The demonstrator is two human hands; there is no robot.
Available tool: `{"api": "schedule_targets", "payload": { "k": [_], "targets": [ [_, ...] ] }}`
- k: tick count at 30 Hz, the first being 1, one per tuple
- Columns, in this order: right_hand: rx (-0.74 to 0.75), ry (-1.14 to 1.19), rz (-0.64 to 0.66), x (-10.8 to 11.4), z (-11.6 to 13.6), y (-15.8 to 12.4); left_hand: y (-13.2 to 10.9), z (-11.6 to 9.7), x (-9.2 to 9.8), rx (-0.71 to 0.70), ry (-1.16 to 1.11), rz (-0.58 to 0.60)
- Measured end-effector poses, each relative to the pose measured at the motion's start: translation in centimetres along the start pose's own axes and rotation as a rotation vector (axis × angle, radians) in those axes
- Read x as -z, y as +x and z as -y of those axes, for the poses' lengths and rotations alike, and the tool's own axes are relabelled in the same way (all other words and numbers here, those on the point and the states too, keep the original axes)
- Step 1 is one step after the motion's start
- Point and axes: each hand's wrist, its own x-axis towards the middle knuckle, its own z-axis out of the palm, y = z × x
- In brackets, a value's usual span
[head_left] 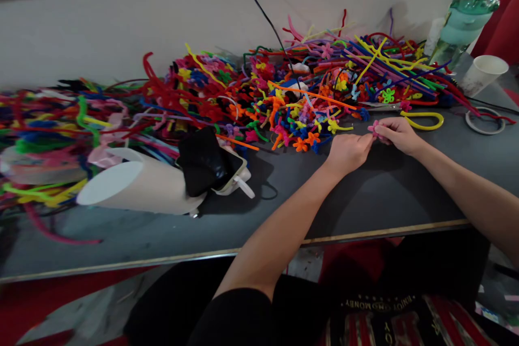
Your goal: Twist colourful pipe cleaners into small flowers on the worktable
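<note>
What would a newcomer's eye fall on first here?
First, the sprawling heap of multicoloured fuzzy pipe cleaners, banked along the pale wall at the back of the dark grey tabletop. Then, in front of the heap's right part, the bare right hand pinching a small pink fuzzy piece, with the bare left hand close against it. Towards the left, a large white tapered cylinder lies on its side.

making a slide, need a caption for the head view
Left hand and right hand meet at a pink pipe-cleaner piece before heaped colourful pipe cleaners on a grey table.
</note>
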Motion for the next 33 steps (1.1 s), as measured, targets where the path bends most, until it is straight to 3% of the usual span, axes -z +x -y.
{"api": "schedule_targets", "payload": {
  "k": [6,11,15,19,22,24,26,29,31,33],
  "targets": [
    [0.03,-0.038,-0.007,-0.1,0.3,-0.2,-0.2,0.0,-0.1,-0.009,0.028,-0.031],
    [0.026,0.045,-0.041,-0.1,0.2,-0.1,-0.1,0.6,-0.1,0.119,-0.154,-0.182],
    [-0.007,0.078,-0.009,0.3,0.1,-0.1,0.0,0.9,-0.1,0.116,-0.293,-0.232],
    [-0.044,0.054,0.003,-0.3,-0.5,-0.3,0.1,0.5,-0.2,0.118,-0.428,-0.167],
    [-0.039,-0.04,-0.008,-0.5,-0.6,-0.2,0.2,0.3,-0.3,0.262,-0.565,-0.124],
    [-0.009,-0.17,-0.013,0.7,-0.2,0.1,0.3,0.4,-0.5,0.381,-0.681,-0.139],
    [0.037,-0.376,-0.061,3.3,0.2,0.4,0.5,0.8,-0.9,0.462,-0.809,-0.152],
    [0.025,-0.713,-0.302,8.3,0.3,0.7,0.7,1.5,-1.7,0.529,-0.954,-0.147],
    [-0.041,-0.97,-0.272,10.6,-0.4,0.6,0.7,1.9,-2.1,0.553,-0.993,-0.142],
    [-0.112,-1.156,-0.206,11.6,-1.4,0.4,0.8,2.1,-2.5,0.569,-0.992,-0.157]
  ]
}}
